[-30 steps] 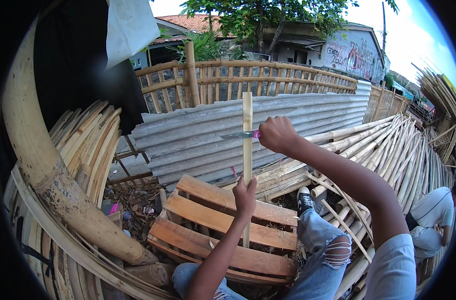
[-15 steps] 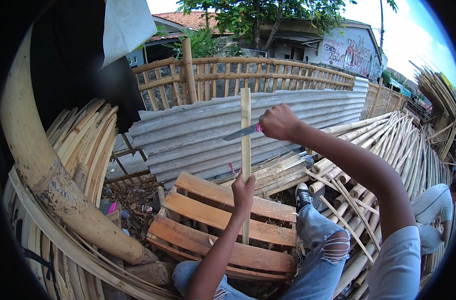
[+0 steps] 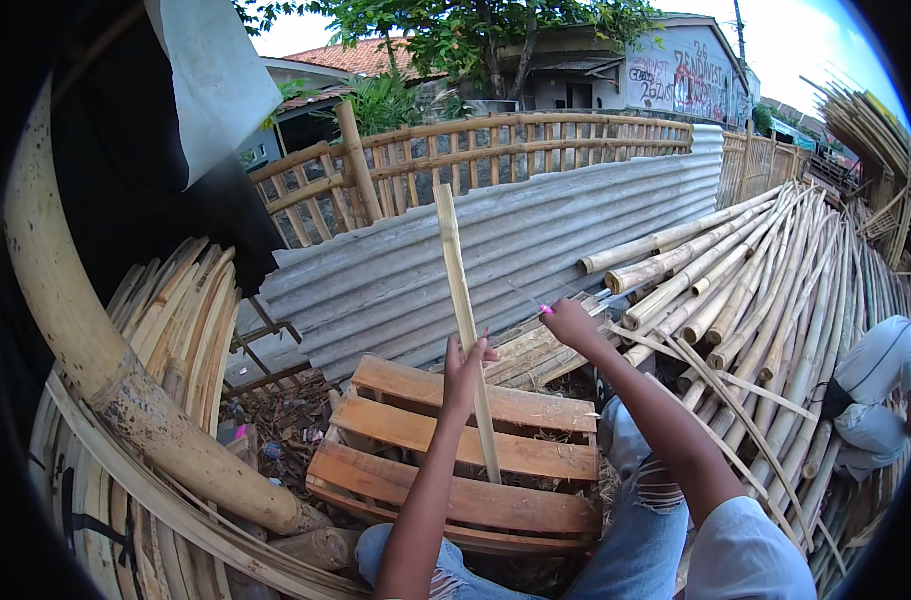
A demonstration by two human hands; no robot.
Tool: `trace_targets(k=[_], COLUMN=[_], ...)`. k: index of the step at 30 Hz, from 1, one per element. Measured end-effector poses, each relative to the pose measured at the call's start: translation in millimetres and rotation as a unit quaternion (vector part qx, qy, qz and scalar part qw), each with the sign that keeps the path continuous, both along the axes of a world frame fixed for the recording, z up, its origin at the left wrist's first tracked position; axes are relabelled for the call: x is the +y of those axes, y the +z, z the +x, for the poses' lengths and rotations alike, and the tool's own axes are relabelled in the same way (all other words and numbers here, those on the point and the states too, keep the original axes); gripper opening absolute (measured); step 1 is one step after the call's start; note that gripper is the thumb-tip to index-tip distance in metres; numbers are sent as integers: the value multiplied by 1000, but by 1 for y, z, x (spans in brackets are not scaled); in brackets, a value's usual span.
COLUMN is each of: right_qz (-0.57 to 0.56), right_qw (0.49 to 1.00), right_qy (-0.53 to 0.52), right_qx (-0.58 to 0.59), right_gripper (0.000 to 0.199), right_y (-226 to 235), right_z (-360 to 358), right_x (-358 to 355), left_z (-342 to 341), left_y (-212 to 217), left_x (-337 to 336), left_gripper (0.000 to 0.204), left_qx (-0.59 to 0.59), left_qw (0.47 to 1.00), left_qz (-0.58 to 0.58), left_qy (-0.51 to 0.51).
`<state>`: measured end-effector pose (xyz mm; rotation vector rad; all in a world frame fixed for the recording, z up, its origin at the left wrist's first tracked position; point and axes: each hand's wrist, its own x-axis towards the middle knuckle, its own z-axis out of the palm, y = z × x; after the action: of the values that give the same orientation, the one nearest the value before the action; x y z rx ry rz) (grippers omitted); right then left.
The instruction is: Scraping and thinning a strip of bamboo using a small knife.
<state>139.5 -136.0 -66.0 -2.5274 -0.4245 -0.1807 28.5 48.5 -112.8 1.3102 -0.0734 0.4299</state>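
A split bamboo strip (image 3: 455, 262) stands nearly upright, leaning a little to the left at its top. Its lower end is on a low orange-brown slatted wooden stand (image 3: 405, 460) in front of me. My left hand (image 3: 463, 375) grips the strip below its middle, some fingertips showing at its right side. To the right of the strip, and apart from it, my right hand (image 3: 572, 325) is closed round the pink handle of a knife (image 3: 545, 309). The knife's blade points up and left and is thin and blurred against the corrugated sheet.
Long bamboo poles (image 3: 755, 270) lie heaped on the right, where a crouching person (image 3: 870, 390) is at the edge. Split bamboo slats (image 3: 180, 330) and a thick bamboo pole (image 3: 155, 420) stand at the left. Corrugated sheeting (image 3: 395, 290) runs behind the stand, below a bamboo fence (image 3: 525, 150).
My right hand with the knife has come down and away from the strip, where the blade lay across it. The strip's top has tilted left, and my left hand's fingers have loosened slightly.
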Motion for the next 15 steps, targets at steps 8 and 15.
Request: trace_targets(k=[8,15], right_qz=[-109,-154], right_qw=[987,983], right_qy=[-76,-32], right_qx=[85,98], right_gripper=[39,42], right_y=[-76,-86], right_z=[21,19], right_x=[-25,-30], left_z=[11,8], left_y=[-1,-40], left_x=[59,106], left_gripper=[49,61], left_qx=[91,311], left_qw=[981,712], left_qz=[-171,571], left_qy=[-8,266])
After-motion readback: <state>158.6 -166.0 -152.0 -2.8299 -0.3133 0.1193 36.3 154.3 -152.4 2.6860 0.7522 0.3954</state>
